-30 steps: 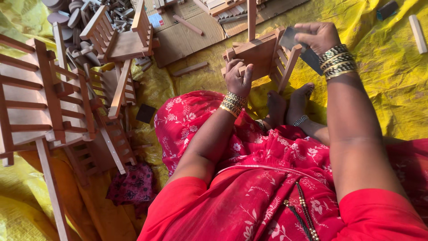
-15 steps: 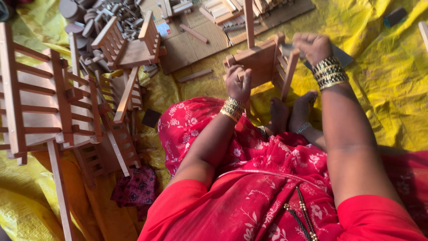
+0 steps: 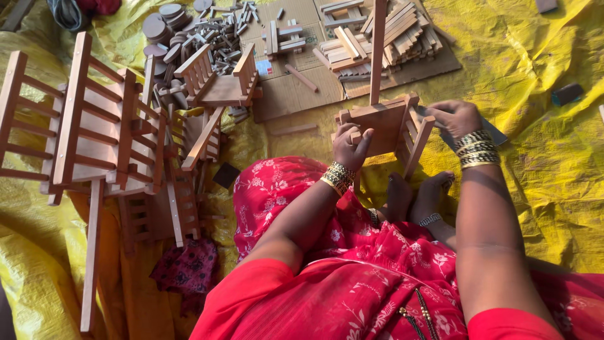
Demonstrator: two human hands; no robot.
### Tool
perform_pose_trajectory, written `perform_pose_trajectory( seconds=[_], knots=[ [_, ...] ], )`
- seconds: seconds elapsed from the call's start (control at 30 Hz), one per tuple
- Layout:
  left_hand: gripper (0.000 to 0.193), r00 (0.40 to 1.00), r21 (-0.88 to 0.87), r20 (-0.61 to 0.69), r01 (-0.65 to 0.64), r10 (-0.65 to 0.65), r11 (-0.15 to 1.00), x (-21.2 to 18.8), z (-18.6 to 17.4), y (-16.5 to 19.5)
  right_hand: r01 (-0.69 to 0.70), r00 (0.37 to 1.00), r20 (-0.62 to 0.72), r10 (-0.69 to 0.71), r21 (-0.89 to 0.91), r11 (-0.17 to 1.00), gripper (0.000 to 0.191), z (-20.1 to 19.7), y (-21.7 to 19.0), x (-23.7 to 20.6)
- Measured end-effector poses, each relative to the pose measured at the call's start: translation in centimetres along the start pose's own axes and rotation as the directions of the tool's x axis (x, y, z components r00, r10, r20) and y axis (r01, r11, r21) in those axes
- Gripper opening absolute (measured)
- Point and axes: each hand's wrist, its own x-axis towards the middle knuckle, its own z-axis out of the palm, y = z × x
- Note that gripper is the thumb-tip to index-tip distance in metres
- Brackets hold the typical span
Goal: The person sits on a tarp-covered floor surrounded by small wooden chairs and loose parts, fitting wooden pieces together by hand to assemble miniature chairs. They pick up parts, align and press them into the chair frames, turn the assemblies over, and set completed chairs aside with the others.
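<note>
On the yellow sheet point(image 3: 541, 189) that covers the floor, just ahead of my knees, stands the small wooden chair point(image 3: 385, 129) I am working on, with my bare feet point(image 3: 415, 196) tucked right below it. My left hand point(image 3: 351, 146) is closed on its near left corner, thumb pressed to the seat edge. My right hand point(image 3: 454, 117) is curled at its right side rail, and something dark and flat point(image 3: 494, 133) juts out behind that wrist; I cannot tell what it is or whether the fingers grip it. One long upright slat point(image 3: 377, 50) rises from the chair and is cut off by the top edge of the view. Much of the chair's underside is hidden by my hands and red patterned clothing point(image 3: 352, 264). Toward the far edge of the sheet lies a cardboard sheet point(image 3: 296, 94) bearing a stack of wooden slats point(image 3: 384, 34), with a heap of round discs and small blocks point(image 3: 189, 31) to its left, too jumbled to sort out. Along the sheet's left side lean several finished wooden chairs point(image 3: 94, 138), overlapping one another, and a dark cloth point(image 3: 189, 271) lies near their legs.
</note>
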Motion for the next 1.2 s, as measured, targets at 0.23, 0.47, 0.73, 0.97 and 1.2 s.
perform_pose_trajectory(
  seconds=[0.23,0.47,0.73,0.97,1.2],
  knots=[
    [0.028,1.000,-0.024,-0.011,-0.009,0.009,1.000,0.1,0.0,0.2,0.093,0.984,-0.171,-0.056,0.215,0.972,0.035,-1.9,0.8,-2.3],
    [0.029,0.999,-0.050,-0.020,-0.042,0.041,0.998,0.1,-0.3,-0.1,0.079,0.997,0.021,-0.077,-0.174,0.982,0.051,2.5,-2.1,1.6],
    [0.031,0.999,-0.032,0.002,-0.037,0.038,0.999,-0.2,-0.3,0.4,-0.061,0.995,-0.074,0.062,0.009,0.998,0.044,1.5,0.6,-0.4],
    [0.030,0.999,-0.052,-0.031,-0.031,0.029,0.998,0.0,0.3,1.1,-0.103,0.943,-0.306,0.127,0.093,0.990,0.044,-2.3,-0.5,-3.4],
    [0.030,0.999,-0.061,-0.027,-0.033,0.032,0.998,-0.1,0.0,0.9,-0.187,0.982,-0.058,0.182,-0.119,0.975,0.042,1.9,-3.3,0.7]
  ],
)
